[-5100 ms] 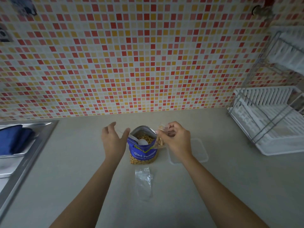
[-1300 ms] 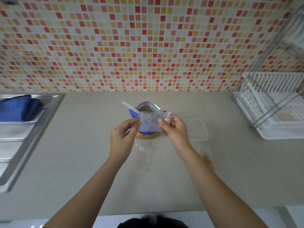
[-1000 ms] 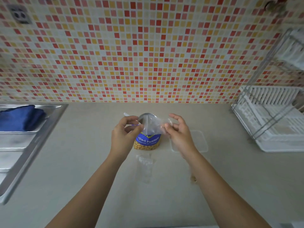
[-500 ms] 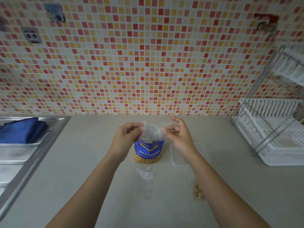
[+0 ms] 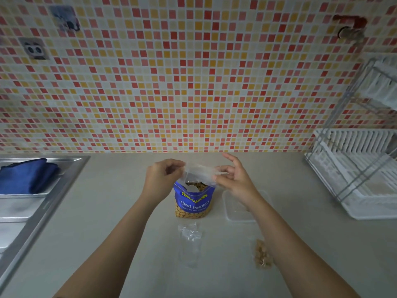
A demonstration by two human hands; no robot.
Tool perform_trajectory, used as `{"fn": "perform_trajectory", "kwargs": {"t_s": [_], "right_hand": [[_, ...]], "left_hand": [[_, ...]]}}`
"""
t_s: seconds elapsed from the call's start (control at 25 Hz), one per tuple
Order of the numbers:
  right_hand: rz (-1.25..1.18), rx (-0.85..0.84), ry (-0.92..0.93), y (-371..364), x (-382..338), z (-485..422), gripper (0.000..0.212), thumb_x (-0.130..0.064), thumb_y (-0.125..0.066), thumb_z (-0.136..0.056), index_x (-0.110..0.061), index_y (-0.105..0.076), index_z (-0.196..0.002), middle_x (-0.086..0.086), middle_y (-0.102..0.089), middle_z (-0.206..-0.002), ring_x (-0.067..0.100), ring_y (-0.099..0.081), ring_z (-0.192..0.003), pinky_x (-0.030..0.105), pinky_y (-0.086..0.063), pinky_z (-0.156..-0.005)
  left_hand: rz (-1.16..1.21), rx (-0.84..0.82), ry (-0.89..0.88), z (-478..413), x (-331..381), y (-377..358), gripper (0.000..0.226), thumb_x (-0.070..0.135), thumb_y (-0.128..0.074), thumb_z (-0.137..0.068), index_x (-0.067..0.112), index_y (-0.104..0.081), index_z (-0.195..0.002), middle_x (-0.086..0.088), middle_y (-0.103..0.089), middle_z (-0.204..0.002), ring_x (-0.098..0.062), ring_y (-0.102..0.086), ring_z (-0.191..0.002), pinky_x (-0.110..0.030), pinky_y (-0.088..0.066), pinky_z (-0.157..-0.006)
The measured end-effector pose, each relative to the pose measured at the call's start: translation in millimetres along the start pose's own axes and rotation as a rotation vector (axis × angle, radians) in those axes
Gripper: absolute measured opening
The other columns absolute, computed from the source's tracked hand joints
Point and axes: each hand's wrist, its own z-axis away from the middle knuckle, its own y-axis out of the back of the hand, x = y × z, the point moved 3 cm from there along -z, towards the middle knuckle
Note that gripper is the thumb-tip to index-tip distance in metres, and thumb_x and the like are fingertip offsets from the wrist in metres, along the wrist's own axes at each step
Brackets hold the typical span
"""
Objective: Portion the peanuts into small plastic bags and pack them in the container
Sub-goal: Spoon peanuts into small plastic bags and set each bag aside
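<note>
Holding a small plastic bag (image 5: 198, 172) stretched between both hands, we are suspending it directly above the open mouth of the peanut pouch (image 5: 193, 204). We judge this is so that any stray nut falls back into the pouch and not onto the counter. The pouch is standing upright, which is leaving its mouth free for scooping.

Our left hand (image 5: 163, 175) is pinching the bag's left edge between the thumb and curled fingers. Our right hand (image 5: 234, 179) is pinching the right edge with the thumb and 1 or 2 fingers, while its other fingers are fanning loosely upward. We seem to be pulling the 2 edges apart to open the bag, which is looking empty.

The clear container (image 5: 231, 208) is lying just right of the pouch, partly under our right forearm, within easy reach for packing. 1 filled portion (image 5: 261, 252) is resting right of the pouch and nearer us, outside the container. The spare bags (image 5: 190, 233) are lying just in front of the pouch.
</note>
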Motion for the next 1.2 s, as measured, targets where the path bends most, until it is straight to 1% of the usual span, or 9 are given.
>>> {"fn": "perform_trajectory", "kwargs": {"t_s": [0.2,0.36,0.48,0.68,0.84,0.92,1.04,1.12,1.2], "right_hand": [[0.28,0.161,0.212,1,-16,-4,0.057,-0.009,-0.065,-0.08,-0.021,-0.042,-0.131,-0.006,-0.049,-0.126,0.009,-0.047,-0.117,0.021,-0.038,-0.097],[0.745,-0.053,0.44,-17,-31,0,0.073,-0.045,-0.074,-0.07,-0.022,-0.044,-0.132,-0.006,-0.046,-0.135,0.008,-0.04,-0.124,0.023,-0.029,-0.104],[0.911,-0.049,0.477,-25,-31,-5,0.083,-0.057,-0.074,-0.064,-0.022,-0.045,-0.133,-0.006,-0.049,-0.134,0.012,-0.043,-0.123,0.025,-0.028,-0.102],[0.797,-0.02,0.469,-28,-11,-24,0.063,-0.045,-0.076,-0.062,-0.019,-0.058,-0.117,-0.006,-0.063,-0.109,0.016,-0.056,-0.099,0.032,-0.043,-0.09],[0.645,-0.008,0.458,-26,-5,-19,0.05,-0.034,-0.08,-0.064,-0.018,-0.061,-0.108,-0.009,-0.063,-0.1,0.007,-0.056,-0.093,0.024,-0.045,-0.085],[0.578,0.009,0.408,-20,-3,-20,0.053,-0.035,-0.081,-0.066,-0.019,-0.06,-0.111,-0.014,-0.059,-0.101,-0.001,-0.055,-0.094,0.013,-0.042,-0.086],[0.513,0.028,0.348,-13,6,-22,0.058,-0.035,-0.081,-0.066,-0.021,-0.057,-0.116,-0.016,-0.057,-0.103,-0.008,-0.052,-0.097,0.003,-0.039,-0.084],[0.494,0.029,0.332,-14,11,-22,0.059,-0.035,-0.081,-0.066,-0.021,-0.057,-0.117,-0.015,-0.057,-0.105,-0.01,-0.052,-0.099,0.003,-0.039,-0.083],[0.48,0.025,0.321,-16,15,-24,0.059,-0.035,-0.081,-0.066,-0.021,-0.056,-0.117,-0.015,-0.057,-0.106,-0.01,-0.051,-0.099,0.003,-0.039,-0.084]], "left_hand": [[0.104,-0.008,0.071,-6,1,-4,0.037,0.006,-0.059,-0.084,0.022,-0.049,-0.116,-0.003,-0.071,-0.083,-0.015,-0.066,-0.079,-0.026,-0.053,-0.072],[0.202,-0.044,0.071,-5,6,-7,0.045,0.006,-0.062,-0.083,0.024,-0.041,-0.118,-0.004,-0.072,-0.081,-0.014,-0.068,-0.075,-0.019,-0.05,-0.066],[0.254,-0.078,0.071,-5,9,-14,0.046,0.004,-0.062,-0.082,0.024,-0.04,-0.118,-0.005,-0.073,-0.08,-0.013,-0.068,-0.071,-0.017,-0.052,-0.063],[0.305,-0.118,0.158,-16,-9,-26,0.042,0.002,-0.061,-0.081,0.019,-0.044,-0.116,-0.008,-0.072,-0.077,-0.021,-0.068,-0.072,-0.03,-0.056,-0.069],[0.268,-0.105,0.149,-13,-10,-26,0.03,0.016,-0.06,-0.086,0.016,-0.05,-0.114,-0.008,-0.07,-0.09,-0.023,-0.068,-0.08,-0.032,-0.057,-0.072],[-0.025,-0.003,0.018,-24,-9,-16,0.03,0.03,-0.057,-0.089,0.016,-0.053,-0.115,-0.002,-0.063,-0.11,-0.014,-0.061,-0.091,-0.026,-0.051,-0.075],[-0.679,-0.054,0.011,-44,-25,-5,0.047,0.043,-0.055,-0.087,0.017,-0.047,-0.125,-0.008,-0.046,-0.132,-0.027,-0.045,-0.118,-0.04,-0.044,-0.092],[-0.719,-0.211,0.197,-48,-40,-5,0.047,0.042,-0.056,-0.087,0.013,-0.049,-0.123,-0.014,-0.05,-0.126,-0.028,-0.051,-0.107,-0.037,-0.046,-0.085],[-0.569,-0.213,0.238,-48,-46,-8,0.03,0.029,-0.058,-0.089,0.008,-0.058,-0.11,-0.015,-0.061,-0.11,-0.022,-0.055,-0.087,-0.028,-0.045,-0.069]]}}
